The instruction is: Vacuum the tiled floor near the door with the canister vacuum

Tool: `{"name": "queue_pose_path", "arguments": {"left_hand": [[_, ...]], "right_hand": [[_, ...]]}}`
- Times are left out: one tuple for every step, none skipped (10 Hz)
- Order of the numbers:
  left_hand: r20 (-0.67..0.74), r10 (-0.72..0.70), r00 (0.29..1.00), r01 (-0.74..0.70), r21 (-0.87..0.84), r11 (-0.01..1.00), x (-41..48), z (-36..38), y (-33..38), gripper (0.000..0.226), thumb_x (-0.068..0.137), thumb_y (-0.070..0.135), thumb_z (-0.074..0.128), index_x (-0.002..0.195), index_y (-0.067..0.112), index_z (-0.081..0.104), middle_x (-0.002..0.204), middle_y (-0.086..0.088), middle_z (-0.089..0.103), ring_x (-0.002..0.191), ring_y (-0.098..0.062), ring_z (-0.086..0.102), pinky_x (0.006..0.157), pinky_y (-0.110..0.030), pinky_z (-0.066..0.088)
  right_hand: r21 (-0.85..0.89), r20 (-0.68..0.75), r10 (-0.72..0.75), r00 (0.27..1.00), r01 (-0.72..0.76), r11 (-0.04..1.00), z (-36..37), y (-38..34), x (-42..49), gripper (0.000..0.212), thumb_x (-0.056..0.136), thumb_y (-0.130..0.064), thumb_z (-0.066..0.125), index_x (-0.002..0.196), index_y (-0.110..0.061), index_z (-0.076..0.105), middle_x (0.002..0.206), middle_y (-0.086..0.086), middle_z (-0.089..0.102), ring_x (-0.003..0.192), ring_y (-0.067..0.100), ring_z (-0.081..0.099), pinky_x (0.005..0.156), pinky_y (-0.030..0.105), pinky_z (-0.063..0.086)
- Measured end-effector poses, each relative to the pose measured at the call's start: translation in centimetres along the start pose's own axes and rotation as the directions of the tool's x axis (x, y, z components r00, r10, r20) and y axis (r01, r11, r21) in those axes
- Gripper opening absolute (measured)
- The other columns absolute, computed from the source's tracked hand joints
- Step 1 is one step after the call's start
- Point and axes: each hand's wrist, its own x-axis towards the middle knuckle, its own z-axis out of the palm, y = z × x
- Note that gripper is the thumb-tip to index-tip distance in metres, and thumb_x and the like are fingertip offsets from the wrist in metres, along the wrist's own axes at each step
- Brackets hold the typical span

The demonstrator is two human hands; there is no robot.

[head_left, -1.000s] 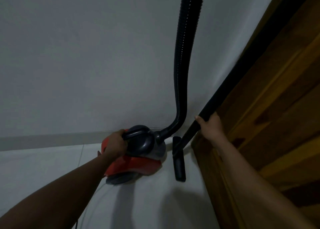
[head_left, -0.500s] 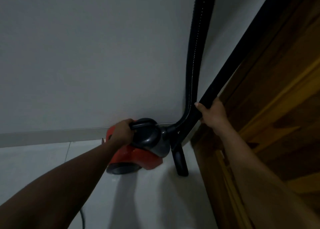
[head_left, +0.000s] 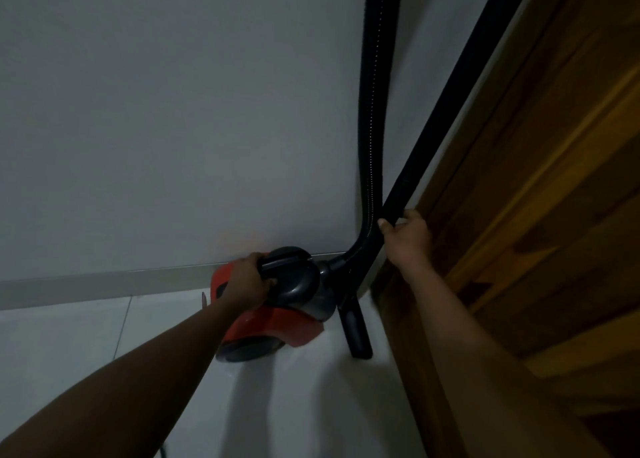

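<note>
Left hand (head_left: 247,281) grips the canister vacuum (head_left: 277,319) by its handle. Right hand (head_left: 405,236) clamps the wand (head_left: 443,101), nozzle (head_left: 356,329) on the tiled floor (head_left: 311,405).

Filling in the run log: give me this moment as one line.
left hand grips canister vacuum handle | right hand grips wand | floor nozzle beside wooden door | hose runs upward

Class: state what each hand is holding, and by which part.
Left hand grips the canister vacuum by its top carry handle; right hand grips the black wand low on its tube.
</note>
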Motion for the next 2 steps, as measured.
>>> {"name": "queue_pose_path", "arguments": {"left_hand": [[0.033,-0.023,0.999,0.023,0.022,0.999,-0.3,-0.5,0.0,0.069,0.084,0.012,0.075,0.145,0.006,0.042,0.137,-0.022,0.054,0.124,-0.035,0.054,0.102,-0.035,0.043],[0.07,-0.045,0.997,0.042,0.046,0.998,-0.6,-1.6,0.2,0.079,0.085,0.018,0.076,0.151,0.01,0.033,0.145,-0.024,0.043,0.13,-0.038,0.049,0.108,-0.039,0.039]], "right_hand": [[-0.003,-0.013,-0.004,1.0,0.004,1.0,-0.4,-0.2,-0.6,0.05,0.092,-0.026,0.068,0.135,-0.013,0.048,0.12,0.013,0.063,0.111,0.028,0.06,0.093,0.034,0.051],[0.007,-0.027,0.032,0.999,-0.031,0.999,-0.7,0.0,-1.7,0.053,0.091,-0.026,0.069,0.138,-0.015,0.046,0.13,0.013,0.059,0.117,0.028,0.058,0.094,0.031,0.047]]}}
